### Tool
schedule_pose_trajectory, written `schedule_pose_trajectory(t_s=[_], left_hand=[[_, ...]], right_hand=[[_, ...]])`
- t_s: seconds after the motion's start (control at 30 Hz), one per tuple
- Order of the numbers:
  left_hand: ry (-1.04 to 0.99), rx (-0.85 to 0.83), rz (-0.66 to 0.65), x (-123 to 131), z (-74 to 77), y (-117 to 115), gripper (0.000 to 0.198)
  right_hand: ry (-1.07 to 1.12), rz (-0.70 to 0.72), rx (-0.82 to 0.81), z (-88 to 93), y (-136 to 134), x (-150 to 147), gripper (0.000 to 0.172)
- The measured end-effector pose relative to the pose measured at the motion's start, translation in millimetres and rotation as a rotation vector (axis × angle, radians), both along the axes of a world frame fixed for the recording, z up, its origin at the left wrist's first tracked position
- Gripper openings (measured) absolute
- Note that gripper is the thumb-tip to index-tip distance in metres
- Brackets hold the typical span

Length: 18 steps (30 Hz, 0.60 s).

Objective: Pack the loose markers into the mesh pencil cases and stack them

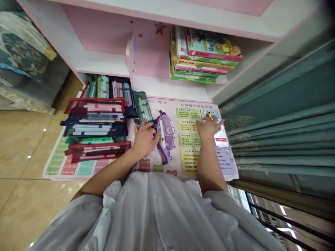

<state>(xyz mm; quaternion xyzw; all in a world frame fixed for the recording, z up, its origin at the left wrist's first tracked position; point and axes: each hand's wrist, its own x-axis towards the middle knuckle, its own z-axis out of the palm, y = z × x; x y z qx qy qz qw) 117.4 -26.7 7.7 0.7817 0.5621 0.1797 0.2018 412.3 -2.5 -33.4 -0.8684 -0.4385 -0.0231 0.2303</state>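
My left hand (pixel 144 138) rests at the lower end of a dark green mesh pencil pouch (pixel 142 106), and its fingertips press the rim of a clear purple-edged pencil pouch (pixel 165 137). That purple pouch lies on a pink printed study mat (pixel 190 153) with a white marker inside it. My right hand (pixel 208 127) lies spread, fingers apart, over the top of a smartphone (pixel 221 136). Beside those fingers is a small pouch or card with pens (pixel 208 114), partly hidden. Several mesh pencil cases filled with markers (pixel 94 122) stand stacked left of my left hand.
A pink and white shelf unit (pixel 149 45) rises behind the mat, holding a stack of children's books (pixel 206 52). Teal curtains (pixel 277 139) hang at the right, above a barred window. A tiled floor (pixel 23 150) and a patterned cushion (pixel 21 45) lie to the left.
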Motion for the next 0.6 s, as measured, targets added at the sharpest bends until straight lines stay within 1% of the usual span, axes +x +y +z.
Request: schedule_pose_trajectory(t_s=[0.07, 0.13, 0.4, 0.6], left_hand=[[-0.002, -0.001, -0.002, -0.2, -0.4, 0.2, 0.023], [-0.002, 0.006, -0.003, -0.3, -0.6, 0.4, 0.024], [-0.002, 0.006, -0.005, -1.2, -2.3, 0.8, 0.024], [0.001, 0.004, 0.000, -0.9, -0.5, 0.4, 0.023]], right_hand=[[0.026, -0.118, -0.052, -1.8, -0.4, 7.7, 0.033], [0.030, -0.161, -0.069, -2.3, -0.9, 10.2, 0.034], [0.002, -0.148, -0.105, -10.8, 0.2, 13.8, 0.031], [0.031, -0.156, -0.195, -6.3, 1.7, 12.4, 0.033]])
